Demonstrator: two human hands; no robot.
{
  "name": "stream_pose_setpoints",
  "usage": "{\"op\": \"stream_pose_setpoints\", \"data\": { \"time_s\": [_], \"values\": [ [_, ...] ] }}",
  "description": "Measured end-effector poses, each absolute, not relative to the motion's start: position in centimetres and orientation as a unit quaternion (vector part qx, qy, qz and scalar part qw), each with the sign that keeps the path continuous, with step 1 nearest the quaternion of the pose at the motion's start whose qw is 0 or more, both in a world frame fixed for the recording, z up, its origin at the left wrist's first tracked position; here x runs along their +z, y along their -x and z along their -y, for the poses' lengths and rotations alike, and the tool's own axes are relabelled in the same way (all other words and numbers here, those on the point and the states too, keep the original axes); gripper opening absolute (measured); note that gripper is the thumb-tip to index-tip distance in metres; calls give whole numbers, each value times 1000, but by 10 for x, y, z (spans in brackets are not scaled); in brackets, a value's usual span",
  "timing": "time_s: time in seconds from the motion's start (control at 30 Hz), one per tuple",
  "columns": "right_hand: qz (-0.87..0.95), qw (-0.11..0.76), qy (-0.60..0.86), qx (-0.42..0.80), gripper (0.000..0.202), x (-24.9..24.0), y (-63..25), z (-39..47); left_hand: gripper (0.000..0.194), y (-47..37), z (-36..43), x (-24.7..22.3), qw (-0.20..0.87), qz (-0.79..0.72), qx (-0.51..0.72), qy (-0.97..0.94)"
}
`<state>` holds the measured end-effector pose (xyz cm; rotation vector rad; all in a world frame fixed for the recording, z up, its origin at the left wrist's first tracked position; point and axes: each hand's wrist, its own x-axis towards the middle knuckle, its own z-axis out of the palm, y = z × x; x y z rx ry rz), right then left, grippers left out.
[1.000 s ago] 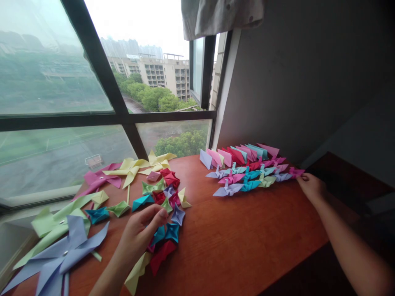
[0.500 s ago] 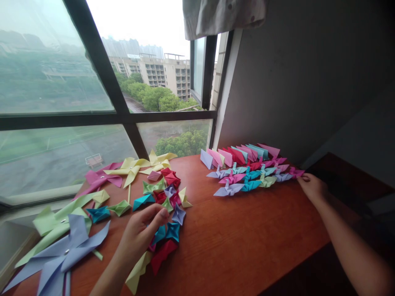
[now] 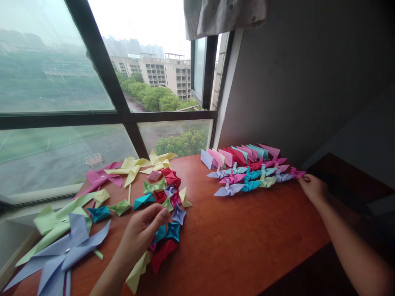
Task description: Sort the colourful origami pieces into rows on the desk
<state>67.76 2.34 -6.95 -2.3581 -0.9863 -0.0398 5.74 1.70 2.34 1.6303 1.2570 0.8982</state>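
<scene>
At the right end of the rows of folded cranes, my right hand [image 3: 313, 188] pinches the tip of a magenta paper crane [image 3: 297, 173] between thumb and fingers. The crane rests beside a lilac paper crane [image 3: 283, 176]. My left hand [image 3: 147, 228] hovers over a cluster of small folded paper boats, its fingers curled and the thumb against them; whatever is between them, if anything, is hidden. Closest to it lie a blue folded boat [image 3: 173, 231], a lilac one [image 3: 179, 214] and a red one [image 3: 164, 255].
Paper pinwheels, among them a lilac one [image 3: 66, 250] and a yellow one [image 3: 132, 167], lie along the window side of the brown table [image 3: 234, 242]. Behind the cranes stands a row of folded paper pieces [image 3: 237, 155]. A window frame [image 3: 129, 118] and a grey wall [image 3: 286, 82] border the table.
</scene>
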Motion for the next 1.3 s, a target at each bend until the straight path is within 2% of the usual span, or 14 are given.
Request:
{"op": "stream_pose_setpoints", "data": {
  "time_s": [0.5,0.73,1.0,1.3],
  "values": [
    [369,287,884,-3,10,-73,-683,-17,31,-55,-18,18,446,-491,354,-659],
    [371,296,880,-4,3,-74,-681,-18,31,-54,-19,16,447,-488,352,-662],
    [372,320,871,9,12,-72,-677,-17,31,-54,-19,16,447,-490,349,-662],
    [368,321,873,-1,6,-70,-673,-20,32,-55,-18,17,446,-491,351,-661]
  ]
}}
